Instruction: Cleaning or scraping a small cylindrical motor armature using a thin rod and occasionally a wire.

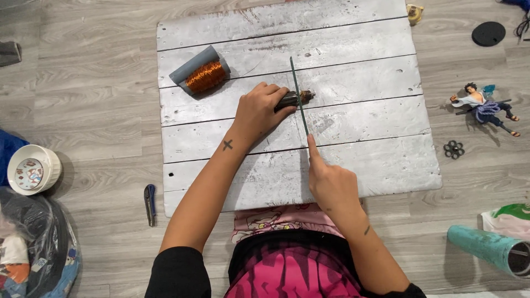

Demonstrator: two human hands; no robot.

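Note:
My left hand point(259, 110) presses a short dark cylindrical piece point(295, 99) with a metal end down on a white-painted plank board point(359, 160). My right hand point(330, 179) grips one end of a thin dark saw blade point(298, 95), index finger stretched along it. The blade lies across the cylinder near its right end, crossing it almost at right angles. A spool of copper wire point(205, 75) wrapped in grey sheet lies on the board to the upper left of my left hand.
On the wood-look floor: a folding knife point(149, 203) left of the board, a white bowl point(32, 169), a plastic bag point(33, 248), a small figurine point(486, 107), a black fidget spinner point(453, 149), a black disc point(488, 33), a teal tumbler point(491, 248) lying on its side.

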